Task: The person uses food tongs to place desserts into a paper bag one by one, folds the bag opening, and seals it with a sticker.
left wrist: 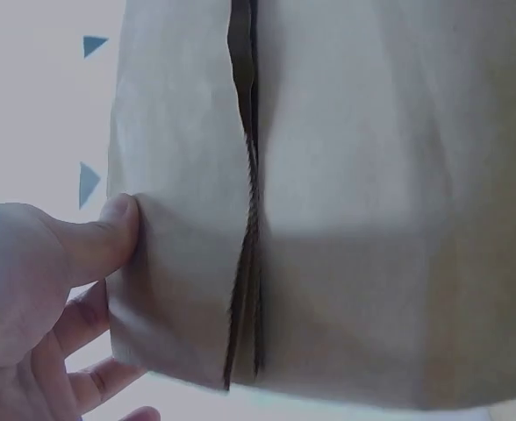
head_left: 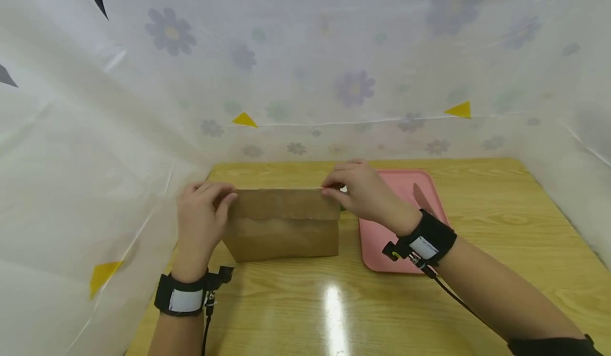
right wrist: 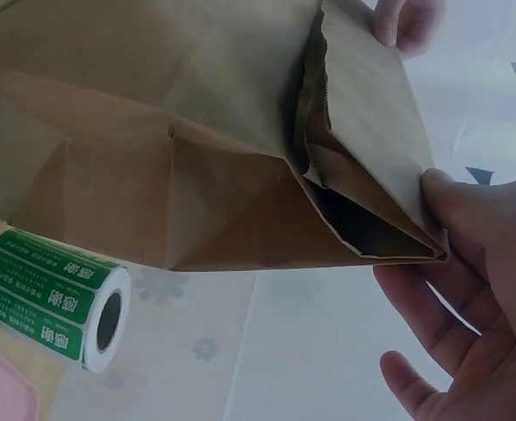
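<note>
A brown paper bag [head_left: 286,239] stands on the table with its top folded over toward me; the folded flap [head_left: 281,203] has a jagged edge in the left wrist view. My left hand [head_left: 202,213] pinches the fold at its left end, thumb on the near side. At the right end, my right hand [head_left: 365,191] pinches the same fold between thumb and fingers. The right wrist view shows the flap's side end [right wrist: 363,219] gaping a little. A roll of green stickers [right wrist: 52,294] stands beside the bag, mostly hidden behind my right hand in the head view.
To the right of the bag lies a pink tray [head_left: 382,250] with a knife [head_left: 422,199] on it, partly covered by my right arm. The wood-grain table [head_left: 277,313] is bordered by a flower-printed plastic sheet [head_left: 305,80] at the back and sides.
</note>
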A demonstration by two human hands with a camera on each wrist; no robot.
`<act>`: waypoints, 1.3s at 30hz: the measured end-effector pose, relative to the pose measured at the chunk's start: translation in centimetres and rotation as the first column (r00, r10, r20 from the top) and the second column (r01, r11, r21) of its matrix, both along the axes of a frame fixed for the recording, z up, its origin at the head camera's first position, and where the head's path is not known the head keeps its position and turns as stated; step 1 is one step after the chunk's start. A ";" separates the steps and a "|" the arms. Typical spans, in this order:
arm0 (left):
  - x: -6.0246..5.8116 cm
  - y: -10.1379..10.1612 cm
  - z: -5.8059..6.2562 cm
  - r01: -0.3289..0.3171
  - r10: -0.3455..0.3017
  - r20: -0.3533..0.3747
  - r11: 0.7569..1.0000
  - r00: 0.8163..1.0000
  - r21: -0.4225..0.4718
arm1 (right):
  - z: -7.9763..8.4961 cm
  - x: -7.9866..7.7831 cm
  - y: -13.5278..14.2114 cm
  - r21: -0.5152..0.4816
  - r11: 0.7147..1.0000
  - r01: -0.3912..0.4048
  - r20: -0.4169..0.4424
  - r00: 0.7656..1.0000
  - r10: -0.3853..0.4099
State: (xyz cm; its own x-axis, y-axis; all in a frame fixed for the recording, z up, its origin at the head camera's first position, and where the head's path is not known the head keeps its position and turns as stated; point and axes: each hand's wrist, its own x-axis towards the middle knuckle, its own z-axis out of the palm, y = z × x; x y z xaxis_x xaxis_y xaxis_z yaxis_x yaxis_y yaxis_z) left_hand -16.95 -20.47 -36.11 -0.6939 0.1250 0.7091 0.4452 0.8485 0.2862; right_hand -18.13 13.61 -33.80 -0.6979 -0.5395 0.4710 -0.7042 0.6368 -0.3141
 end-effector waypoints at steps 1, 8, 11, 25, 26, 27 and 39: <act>0.0 -0.2 0.0 -0.002 0.002 -0.005 1.000 1.000 0.003 | 0.0 0.0 0.1 -0.004 1.000 -0.003 0.004 1.000 0.003; 0.2 -1.5 -0.1 -0.028 0.028 0.022 0.999 0.999 0.019 | 0.0 -0.1 1.2 -0.039 0.999 0.027 0.071 0.997 -0.024; 0.1 -2.0 0.1 -0.046 0.045 0.030 0.998 0.999 0.036 | 0.1 -0.4 1.5 -0.037 0.999 0.025 0.077 0.997 -0.022; 0.1 -5.3 0.1 -0.183 0.182 0.026 0.975 0.983 0.126 | -0.3 -1.0 3.5 -0.072 0.991 0.110 0.198 0.976 -0.094; 0.0 -5.6 0.2 -0.200 0.198 0.024 0.970 0.980 0.137 | -0.4 -1.0 3.7 -0.067 0.990 0.121 0.203 0.973 -0.105; 0.0 -5.9 0.2 -0.219 0.218 0.025 0.964 0.976 0.148 | -0.5 -0.9 3.9 -0.065 0.989 0.133 0.210 0.971 -0.117; -1.0 -5.9 -0.6 -0.273 0.274 0.005 0.956 0.962 0.104 | -2.0 -1.1 4.9 0.026 0.975 0.222 0.282 0.934 -0.221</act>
State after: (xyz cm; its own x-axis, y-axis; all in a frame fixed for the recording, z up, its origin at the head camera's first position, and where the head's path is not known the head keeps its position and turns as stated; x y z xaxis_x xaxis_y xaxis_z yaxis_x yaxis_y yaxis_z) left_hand -17.97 -26.36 -36.72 -0.6845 -0.1422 0.7150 0.2034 0.9046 0.3746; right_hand -19.19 18.47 -35.78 -0.9037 -0.3538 0.2411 -0.4280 0.7639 -0.4830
